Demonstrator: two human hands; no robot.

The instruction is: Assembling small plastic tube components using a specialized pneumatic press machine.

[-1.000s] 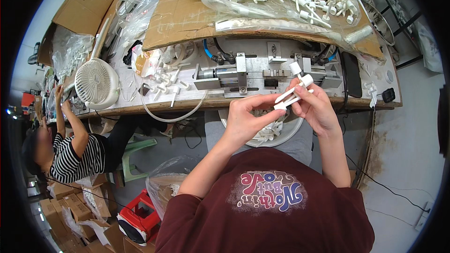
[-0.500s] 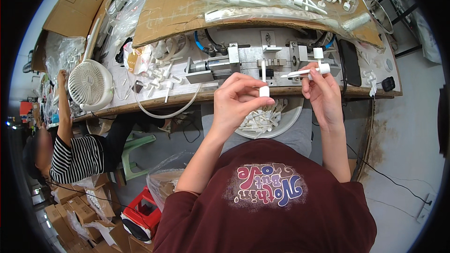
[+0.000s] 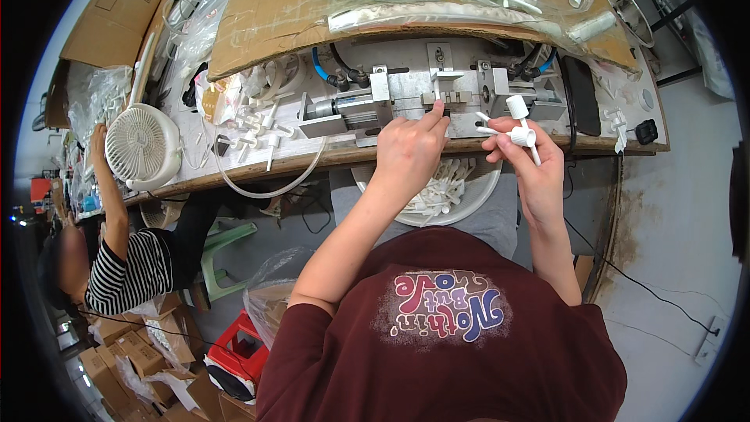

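My left hand [image 3: 410,148] reaches to the middle of a metal clamping fixture [image 3: 380,98] on the bench, fingers closed on a white capped rod [image 3: 438,89]. Its stem points away from me against the small metal block; the cap is hidden under my fingers. To the right, my right hand [image 3: 531,160] pinches several more white capped rods [image 3: 521,137]. Their round caps face different ways, and thin stems stick out to the left and downward. Below both hands, a white round basin [image 3: 494,191] on my lap holds many similar white parts.
A cardboard sheet [image 3: 258,19] heaped with white capped rods overhangs the fixture's back. Loose rods [image 3: 254,129], a curved clear tube [image 3: 273,194] and a white fan [image 3: 143,146] are at left. A black phone-like slab [image 3: 581,101] lies right. A co-worker in stripes [image 3: 141,266] sits at far left.
My left hand has moved forward from above the basin to the fixture, taking its white capped rod there. My right hand has turned slightly, its rods now tilted differently.
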